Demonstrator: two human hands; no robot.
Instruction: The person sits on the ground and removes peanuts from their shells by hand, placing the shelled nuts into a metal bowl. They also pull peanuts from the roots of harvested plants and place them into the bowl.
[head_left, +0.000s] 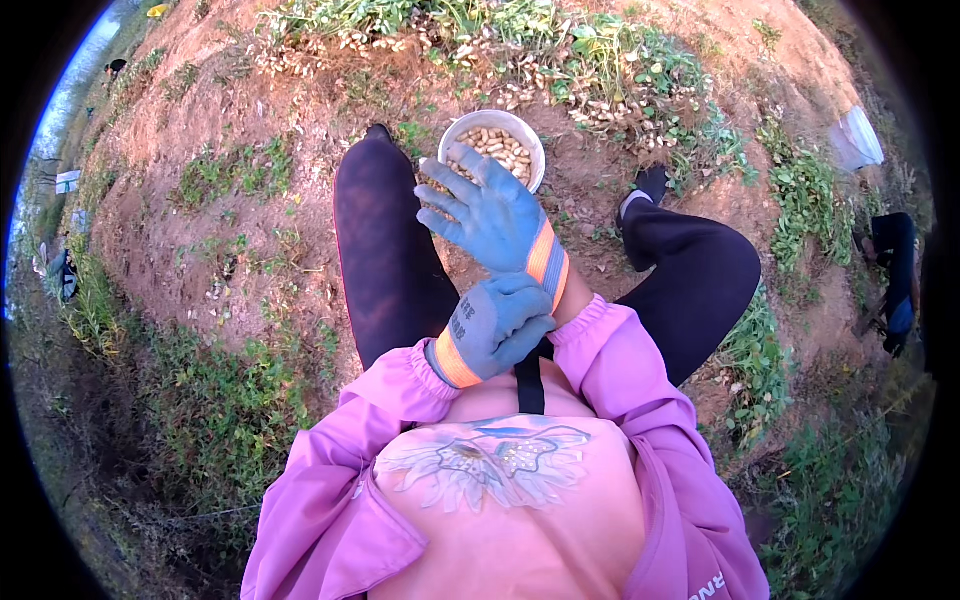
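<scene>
Both of my hands wear blue-grey coated work gloves with orange-striped cuffs. My right hand (484, 214) is held out in front of me, its fingers spread and holding nothing. My left hand (495, 322) is curled at the right wrist, its fingers closed on the edge of the right glove's cuff (549, 262). The left glove bears writing on its back. Just beyond the right fingertips a round white bucket (538, 169) stands on the soil, with peanuts in their shells (514, 156) inside. The right hand covers part of its near side.
Pulled peanut plants (600, 67) with pods on their roots lie in a row beyond the bucket. More leafy plants (806, 202) lie to the right, near a white bucket (859, 141). A person's dark-clothed leg (892, 270) shows at the right edge. Weeds (217, 390) grow at lower left.
</scene>
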